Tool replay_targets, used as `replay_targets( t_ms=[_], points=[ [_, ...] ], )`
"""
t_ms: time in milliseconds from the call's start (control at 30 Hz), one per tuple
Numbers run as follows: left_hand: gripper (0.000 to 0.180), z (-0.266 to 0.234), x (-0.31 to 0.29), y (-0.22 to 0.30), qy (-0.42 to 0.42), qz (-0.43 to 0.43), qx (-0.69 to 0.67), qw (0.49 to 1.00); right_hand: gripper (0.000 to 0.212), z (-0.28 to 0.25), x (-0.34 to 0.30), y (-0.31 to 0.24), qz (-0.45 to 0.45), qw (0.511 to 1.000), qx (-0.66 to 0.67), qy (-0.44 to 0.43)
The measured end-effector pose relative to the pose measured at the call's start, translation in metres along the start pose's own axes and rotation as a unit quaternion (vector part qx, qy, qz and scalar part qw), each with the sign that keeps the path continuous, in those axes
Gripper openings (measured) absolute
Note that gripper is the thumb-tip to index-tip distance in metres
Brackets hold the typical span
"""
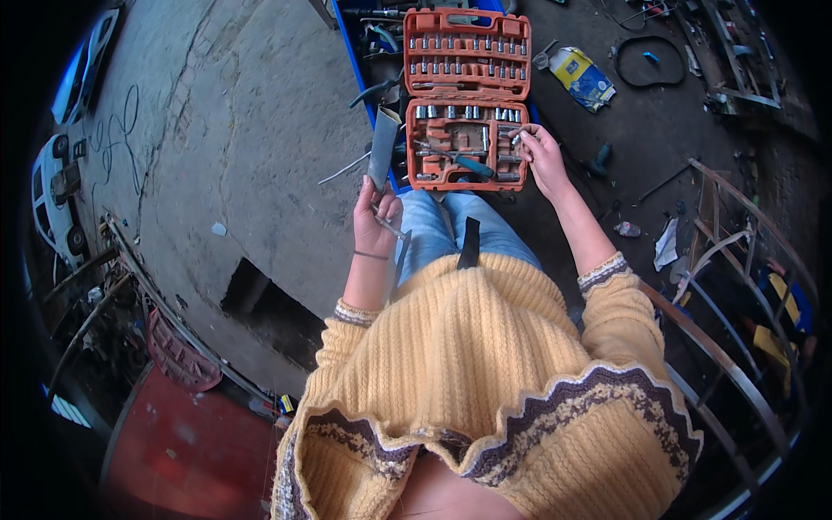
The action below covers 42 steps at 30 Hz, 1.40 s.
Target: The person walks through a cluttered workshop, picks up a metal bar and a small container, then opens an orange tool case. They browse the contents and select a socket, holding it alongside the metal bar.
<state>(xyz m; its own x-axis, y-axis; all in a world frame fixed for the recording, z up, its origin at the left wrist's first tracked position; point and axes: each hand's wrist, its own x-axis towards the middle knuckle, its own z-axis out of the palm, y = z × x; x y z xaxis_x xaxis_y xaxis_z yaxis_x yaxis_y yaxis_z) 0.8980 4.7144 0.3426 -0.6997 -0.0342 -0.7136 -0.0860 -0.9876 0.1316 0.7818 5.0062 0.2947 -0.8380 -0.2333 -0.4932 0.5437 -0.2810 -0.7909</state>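
An orange socket set case (423, 184) lies open in front of my legs, with rows of silver sockets (447, 67) in its lid and base. Across the base rests a ratchet (472, 165) with a dark green handle. At the base's right edge, my right hand (544, 160) pinches a small shiny piece (516, 139) that looks like a socket; the fingers partly hide it. Left of the case, my left hand (378, 211) is closed round a grey flat-sided metal piece (383, 149) held upright. A thin metal rod (390, 227) also shows at that palm.
Under the case sits a blue tray (354, 54) holding pliers (374, 92) and other tools. To the right lie a blue and yellow packet (582, 80), a black belt loop (648, 61), a plastic bottle (627, 229) and metal frames (719, 347). A dark floor opening (269, 303) is at left.
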Motion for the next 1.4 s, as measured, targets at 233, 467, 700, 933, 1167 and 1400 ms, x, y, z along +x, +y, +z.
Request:
replay_targets(
  t_ms=[233, 467, 700, 933, 1167, 1400],
  points=[
    [0.032, 0.003, 0.0, -0.002, 0.008, 0.001, 0.016, 1.0, 0.004, 0.002, 0.006, -0.015, 0.023, 0.99, 0.136, -0.001],
    [0.033, 0.002, 0.001, -0.002, 0.015, 0.0, 0.011, 1.0, 0.01, -0.002, 0.015, -0.019, -0.012, 0.994, 0.113, 0.002],
    [0.033, 0.0, 0.003, -0.002, -0.012, 0.001, 0.013, 1.0, 0.018, -0.005, 0.013, -0.025, -0.025, 0.995, 0.085, -0.034],
    [0.033, -0.001, 0.003, -0.002, -0.001, -0.001, 0.019, 1.0, 0.02, -0.002, 0.003, -0.033, -0.033, 0.997, 0.064, -0.041],
    [0.034, -0.003, 0.003, -0.002, -0.01, -0.002, 0.021, 1.0, 0.02, 0.012, -0.008, -0.047, -0.045, 0.996, 0.051, -0.057],
    [0.035, -0.009, 0.005, -0.003, -0.006, -0.002, 0.02, 1.0, 0.02, 0.028, -0.022, -0.064, -0.084, 0.994, -0.017, -0.067]
  ],
)
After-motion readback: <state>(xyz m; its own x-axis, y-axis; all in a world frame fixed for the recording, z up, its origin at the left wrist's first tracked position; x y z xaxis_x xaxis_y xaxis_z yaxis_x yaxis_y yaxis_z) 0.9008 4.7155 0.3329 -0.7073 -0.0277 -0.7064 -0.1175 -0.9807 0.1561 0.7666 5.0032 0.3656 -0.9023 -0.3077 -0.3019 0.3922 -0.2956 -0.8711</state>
